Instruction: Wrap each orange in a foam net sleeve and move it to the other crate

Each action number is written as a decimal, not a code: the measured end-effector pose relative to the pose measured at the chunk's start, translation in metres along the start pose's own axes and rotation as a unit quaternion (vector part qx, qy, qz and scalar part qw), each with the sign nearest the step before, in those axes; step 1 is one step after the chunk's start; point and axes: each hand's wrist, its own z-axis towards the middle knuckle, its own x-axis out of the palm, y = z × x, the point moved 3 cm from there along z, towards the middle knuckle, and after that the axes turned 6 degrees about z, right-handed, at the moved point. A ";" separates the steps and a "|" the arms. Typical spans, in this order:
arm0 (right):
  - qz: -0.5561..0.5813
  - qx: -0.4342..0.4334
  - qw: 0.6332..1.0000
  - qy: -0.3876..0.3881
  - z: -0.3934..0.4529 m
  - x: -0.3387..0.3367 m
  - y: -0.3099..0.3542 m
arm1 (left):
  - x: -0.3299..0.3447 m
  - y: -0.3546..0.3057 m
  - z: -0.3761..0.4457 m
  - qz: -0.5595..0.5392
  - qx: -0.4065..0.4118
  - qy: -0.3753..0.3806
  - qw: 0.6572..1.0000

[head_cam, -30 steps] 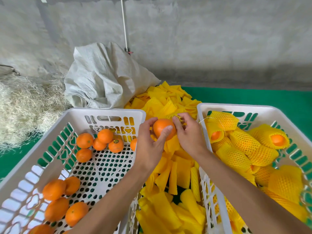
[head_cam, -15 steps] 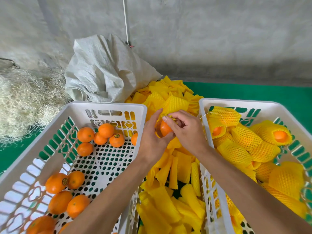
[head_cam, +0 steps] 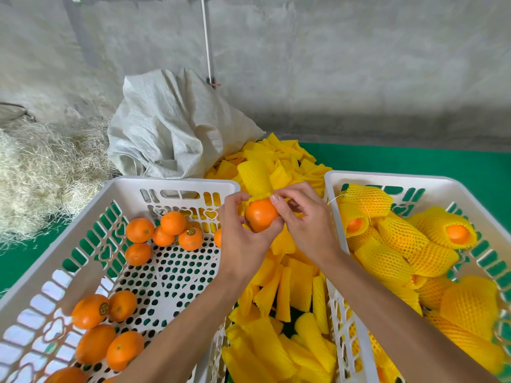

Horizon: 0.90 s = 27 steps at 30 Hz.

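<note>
1. The left hand (head_cam: 243, 239) cups 1 orange (head_cam: 261, 218) from below, its fingers curled round the fruit, above the gap between the 2 crates.
2. The right hand (head_cam: 301, 217) pinches the mouth of a yellow foam sleeve (head_cam: 255, 176) with thumb and fingertips and holds it against the top of that orange. The sleeve covers only the far top edge; most of the fruit is bare, so this wrap looks barely begun.
3. The left crate (head_cam: 171, 183) holds at least 11 bare oranges (head_cam: 172, 223), in a group by the far wall and another in the near corner; the near edge cuts some off, so the true count cannot be told.
4. The right crate (head_cam: 414, 181) is well filled with wrapped oranges (head_cam: 398, 236), several deep. I judge well over half the work done.
5. A heap of spare sleeves (head_cam: 298, 283) lies between the crates, plainly enough for what remains.
6. Left to do: draw this sleeve down, set the fruit in the right crate, then repeat for each bare orange.
</note>
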 end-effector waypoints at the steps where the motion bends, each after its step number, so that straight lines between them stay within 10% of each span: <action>1: 0.002 0.003 1.000 0.002 0.000 0.000 -0.001 | 0.000 0.000 0.001 -0.013 -0.012 0.002 1.000; 18: 0.005 0.038 0.984 0.175 -0.001 0.005 -0.016 | -0.004 -0.008 0.005 -0.184 -0.069 0.014 0.980; 27: -0.081 0.035 0.989 0.116 0.003 0.000 -0.020 | 0.002 -0.006 0.005 -0.178 -0.086 0.076 0.977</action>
